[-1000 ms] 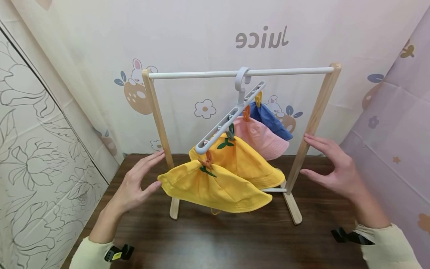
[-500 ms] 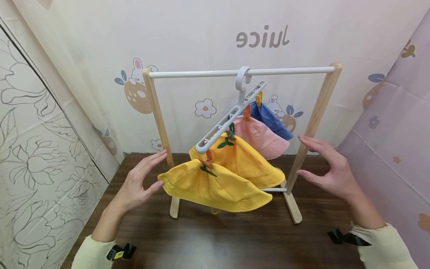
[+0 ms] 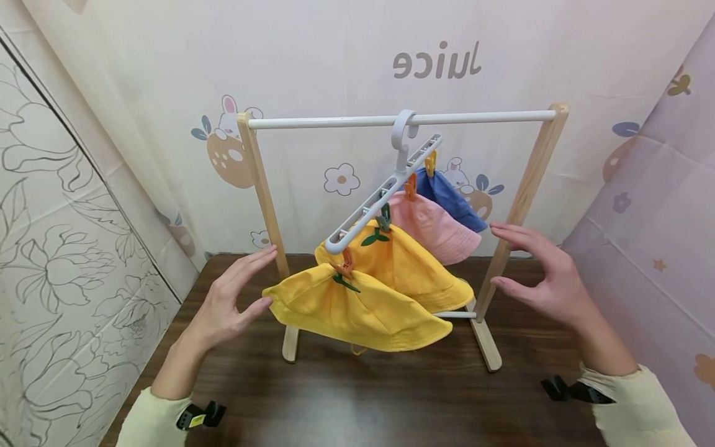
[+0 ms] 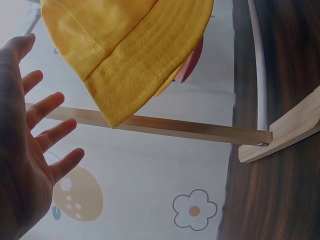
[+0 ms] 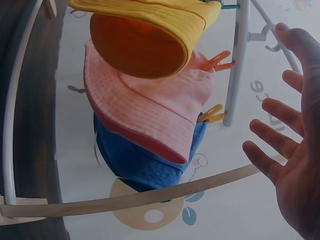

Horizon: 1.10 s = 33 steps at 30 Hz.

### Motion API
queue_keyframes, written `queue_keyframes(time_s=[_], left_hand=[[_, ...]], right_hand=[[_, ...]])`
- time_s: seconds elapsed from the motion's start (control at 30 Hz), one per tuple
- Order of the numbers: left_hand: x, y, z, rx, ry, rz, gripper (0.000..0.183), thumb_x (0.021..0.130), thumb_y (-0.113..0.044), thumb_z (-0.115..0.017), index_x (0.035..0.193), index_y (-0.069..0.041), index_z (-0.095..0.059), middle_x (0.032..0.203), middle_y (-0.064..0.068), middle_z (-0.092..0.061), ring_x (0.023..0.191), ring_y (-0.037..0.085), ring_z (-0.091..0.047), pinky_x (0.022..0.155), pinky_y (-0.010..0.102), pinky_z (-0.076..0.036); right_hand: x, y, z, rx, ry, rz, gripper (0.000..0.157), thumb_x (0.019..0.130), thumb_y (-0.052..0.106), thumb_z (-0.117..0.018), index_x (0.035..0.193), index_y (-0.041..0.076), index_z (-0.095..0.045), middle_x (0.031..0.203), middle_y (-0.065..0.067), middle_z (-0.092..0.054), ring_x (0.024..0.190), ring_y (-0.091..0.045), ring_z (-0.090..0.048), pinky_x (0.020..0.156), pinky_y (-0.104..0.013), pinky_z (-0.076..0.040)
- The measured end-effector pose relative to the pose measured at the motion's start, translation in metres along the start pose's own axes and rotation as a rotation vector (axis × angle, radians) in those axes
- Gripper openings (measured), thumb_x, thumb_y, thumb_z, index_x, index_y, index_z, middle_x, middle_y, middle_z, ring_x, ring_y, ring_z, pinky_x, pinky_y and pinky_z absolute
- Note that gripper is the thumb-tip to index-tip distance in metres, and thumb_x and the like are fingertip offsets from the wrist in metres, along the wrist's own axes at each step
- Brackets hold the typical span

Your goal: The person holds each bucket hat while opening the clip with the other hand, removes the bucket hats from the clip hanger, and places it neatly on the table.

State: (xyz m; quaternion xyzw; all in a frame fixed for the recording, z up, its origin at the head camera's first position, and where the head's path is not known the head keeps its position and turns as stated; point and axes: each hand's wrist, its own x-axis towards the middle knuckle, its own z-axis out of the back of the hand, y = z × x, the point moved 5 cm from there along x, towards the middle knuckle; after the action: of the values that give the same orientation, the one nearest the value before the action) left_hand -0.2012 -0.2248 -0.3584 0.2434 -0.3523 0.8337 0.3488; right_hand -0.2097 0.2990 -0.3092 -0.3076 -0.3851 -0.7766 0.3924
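Observation:
A light grey clip hanger (image 3: 385, 192) hooks over the white top bar of a small wooden rack (image 3: 522, 192). Four bucket hats is how the row could be put, but several hang from its pegs: a front yellow hat (image 3: 357, 310), an orange-yellow hat (image 3: 416, 273), a pink hat (image 5: 145, 100) and a blue hat (image 5: 140, 155). My left hand (image 3: 223, 304) is beside the left post, fingers spread, thumb near the front hat's brim. My right hand (image 3: 550, 279) stays by the right post with thumb and fingers apart. Both hands hold nothing.
The rack's feet (image 3: 485, 341) stand on a dark brown wooden table (image 3: 346, 397). Behind it hangs a pale printed curtain (image 3: 313, 62); a flower-patterned panel (image 3: 61, 261) rises on the left. A lower white rod (image 3: 455, 315) joins the posts.
My right hand has moved slightly left, toward the hats, now overlapping the right post in the head view. The left hand, rack and hats have hardly moved.

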Motion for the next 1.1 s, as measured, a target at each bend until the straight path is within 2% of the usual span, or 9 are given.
queue_keyframes(time_s=[0.2,0.4,0.47,0.57,0.63,0.7,0.8,1.1], left_hand=[[0.000,-0.001,-0.001,-0.006,-0.007,-0.009,0.075,0.087,-0.012,-0.079,0.159,0.000,-0.060,0.168,0.015,-0.061,0.160,0.006,-0.050,0.133,0.016,-0.032],[0.001,-0.001,-0.003,-0.023,-0.017,-0.017,0.075,0.087,-0.012,-0.078,0.159,0.000,-0.060,0.168,0.015,-0.061,0.160,0.006,-0.050,0.133,0.017,-0.033],[0.002,0.000,-0.004,-0.028,-0.018,-0.014,0.074,0.087,-0.012,-0.078,0.158,0.000,-0.060,0.168,0.014,-0.061,0.160,0.007,-0.050,0.134,0.018,-0.033],[0.003,-0.001,-0.004,-0.033,-0.017,-0.010,0.074,0.087,-0.011,-0.077,0.158,0.001,-0.060,0.168,0.014,-0.062,0.160,0.006,-0.051,0.133,0.018,-0.033],[0.003,-0.001,-0.004,-0.036,-0.019,-0.011,0.074,0.087,-0.010,-0.078,0.158,0.001,-0.060,0.167,0.014,-0.062,0.160,0.005,-0.051,0.133,0.018,-0.033],[0.003,-0.002,-0.004,-0.042,-0.021,-0.013,0.074,0.087,-0.010,-0.078,0.158,0.001,-0.060,0.167,0.014,-0.063,0.159,0.005,-0.051,0.133,0.017,-0.033],[0.004,-0.002,-0.005,-0.051,-0.019,-0.014,0.075,0.087,-0.010,-0.079,0.158,0.001,-0.060,0.167,0.013,-0.063,0.158,0.005,-0.052,0.133,0.018,-0.034],[0.007,-0.004,-0.008,-0.055,-0.023,-0.017,0.074,0.087,-0.011,-0.077,0.158,0.000,-0.060,0.166,0.015,-0.063,0.157,0.005,-0.053,0.133,0.018,-0.035]], right_hand=[[0.006,0.002,-0.003,0.022,0.000,0.008,0.087,0.098,0.058,-0.083,0.143,-0.014,-0.067,0.159,0.004,-0.069,0.144,-0.002,-0.064,0.110,-0.014,-0.052],[0.009,0.003,-0.008,0.106,0.001,0.026,0.083,0.097,0.047,-0.088,0.142,-0.018,-0.065,0.157,0.002,-0.071,0.142,-0.005,-0.066,0.109,-0.013,-0.054],[0.009,0.004,-0.010,0.136,0.009,0.018,0.078,0.096,0.036,-0.092,0.144,-0.019,-0.063,0.157,0.002,-0.071,0.142,-0.008,-0.067,0.109,-0.012,-0.055],[0.010,0.005,-0.014,0.201,0.022,-0.001,0.073,0.088,0.005,-0.096,0.147,-0.020,-0.060,0.158,-0.001,-0.070,0.143,-0.012,-0.068,0.109,-0.013,-0.057],[0.010,0.005,-0.017,0.245,0.028,-0.014,0.079,0.078,-0.014,-0.092,0.149,-0.020,-0.057,0.159,-0.005,-0.070,0.143,-0.014,-0.069,0.108,-0.014,-0.058],[0.011,0.006,-0.019,0.279,0.034,-0.026,0.085,0.071,-0.024,-0.087,0.151,-0.019,-0.056,0.160,-0.007,-0.069,0.142,-0.014,-0.069,0.107,-0.015,-0.059],[0.012,0.008,-0.022,0.317,0.040,-0.037,0.087,0.069,-0.028,-0.084,0.151,-0.019,-0.055,0.160,-0.009,-0.069,0.141,-0.014,-0.071,0.106,-0.016,-0.060],[0.014,0.012,-0.030,0.320,0.056,-0.061,0.089,0.066,-0.030,-0.083,0.150,-0.018,-0.057,0.158,-0.005,-0.070,0.137,-0.013,-0.072,0.104,-0.016,-0.060]])
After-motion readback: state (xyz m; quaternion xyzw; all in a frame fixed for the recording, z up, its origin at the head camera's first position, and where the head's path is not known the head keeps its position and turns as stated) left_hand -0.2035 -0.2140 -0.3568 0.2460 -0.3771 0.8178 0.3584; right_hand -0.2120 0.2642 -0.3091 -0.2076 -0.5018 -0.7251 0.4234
